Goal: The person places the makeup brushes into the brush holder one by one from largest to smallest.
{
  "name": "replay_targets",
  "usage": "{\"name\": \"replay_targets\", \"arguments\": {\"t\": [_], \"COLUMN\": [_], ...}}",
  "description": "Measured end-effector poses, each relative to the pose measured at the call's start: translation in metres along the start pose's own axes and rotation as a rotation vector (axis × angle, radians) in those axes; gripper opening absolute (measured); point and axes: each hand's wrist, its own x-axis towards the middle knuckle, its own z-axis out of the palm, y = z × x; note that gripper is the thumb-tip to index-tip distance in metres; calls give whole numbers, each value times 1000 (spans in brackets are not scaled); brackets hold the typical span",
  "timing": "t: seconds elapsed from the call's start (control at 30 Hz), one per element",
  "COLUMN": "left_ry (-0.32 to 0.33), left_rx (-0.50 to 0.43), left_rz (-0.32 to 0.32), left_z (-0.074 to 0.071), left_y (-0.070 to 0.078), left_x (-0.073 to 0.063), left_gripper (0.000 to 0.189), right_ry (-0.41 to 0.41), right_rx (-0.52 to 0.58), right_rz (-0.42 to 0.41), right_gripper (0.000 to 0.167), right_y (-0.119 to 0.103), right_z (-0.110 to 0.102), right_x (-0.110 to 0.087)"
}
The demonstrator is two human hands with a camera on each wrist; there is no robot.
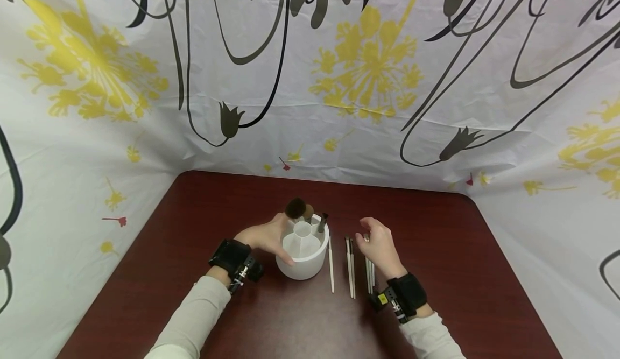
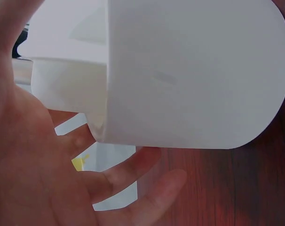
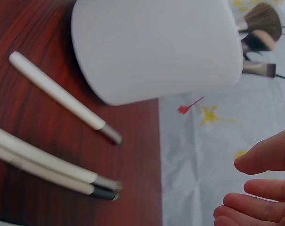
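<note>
Dark red wood, glossy under the light, spreads across the tabletop (image 1: 300, 332) in front of the person, and I read it as a clock with twelve at its far edge. Nearest that person lie the handle ends of the loose brushes, all pointing roughly at six, their long axes running nearly straight up the face toward twelve. Closest to the right hand (image 1: 380, 246) are the rightmost brushes (image 1: 368, 275), their handles emerging at about seven o'clock from it; the middle pair (image 1: 349, 267) sits at eight, and the single brush (image 1: 331, 265) between eight and nine, just beside the holder. That right hand has its thumb apart from loosely bent fingers, with nothing between them. To my eye, what counts most is that it is plainly the nearer hand to the loose brushes, while the white holder (image 1: 305, 270) stands upright at its nine o'clock. Round the holder's left side, the left hand (image 1: 265, 236) rests with its thumb on the near wall and its fingers spread along the far side. Past them, bristles up, other brushes (image 1: 295, 208) lean in the holder's far compartments; beyond hangs the flower-patterned cloth (image 1: 300, 117).
</note>
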Motion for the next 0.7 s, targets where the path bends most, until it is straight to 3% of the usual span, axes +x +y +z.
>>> {"name": "replay_targets", "arguments": {"t": [0.47, 0.7], "left_ry": [3, 4], "left_rx": [75, 37], "left_rz": [-84, -116], "left_z": [-1, -2], "left_y": [-1, 1], "left_x": [-6, -10], "left_gripper": [124, 121], "right_ry": [-112, -152], "right_rx": [-44, -57], "right_rz": [125, 104], "right_gripper": [31, 30], "right_y": [20, 26], "right_z": [24, 42], "right_x": [-14, -21]}}
